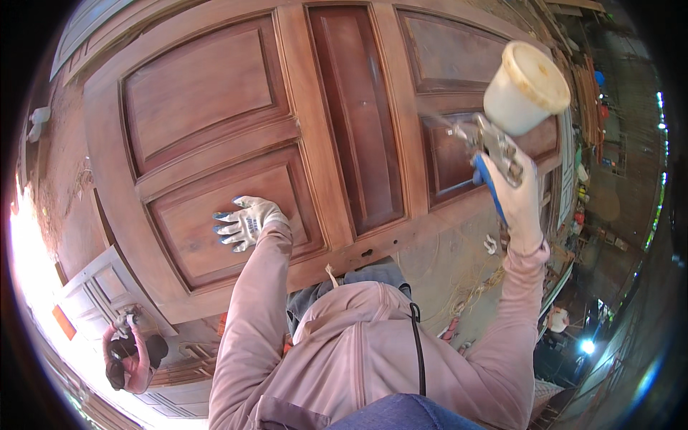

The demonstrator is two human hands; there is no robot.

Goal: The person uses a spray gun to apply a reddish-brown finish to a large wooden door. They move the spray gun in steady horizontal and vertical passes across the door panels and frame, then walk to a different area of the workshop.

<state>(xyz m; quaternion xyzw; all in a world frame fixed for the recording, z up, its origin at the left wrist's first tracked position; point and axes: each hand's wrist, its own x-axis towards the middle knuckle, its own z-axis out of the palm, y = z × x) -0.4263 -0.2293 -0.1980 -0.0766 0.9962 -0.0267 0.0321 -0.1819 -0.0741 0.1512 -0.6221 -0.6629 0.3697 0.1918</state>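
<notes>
A large reddish-brown panelled wooden door (322, 179) lies flat before me. My left hand (247, 223), in a white glove with blue fingertips, rests with fingers spread on its lower left panel. Raised over the right part of the door, my right hand (512, 193) is gloved too and wraps round a spray gun (494, 143). The gun's metal nozzle points left over the door, and a faint mist shows in front of it. A stained white cup (522, 89) sits on top of the gun. The right-hand panels look darker and glossier near the gun.
At the lower left a person (132, 362) in pink bends over a grey panelled door (107, 287). Thin yellowish cord or hose (466, 294) lies on the ground by my right forearm. More timber (588, 107) and clutter stand along the right side.
</notes>
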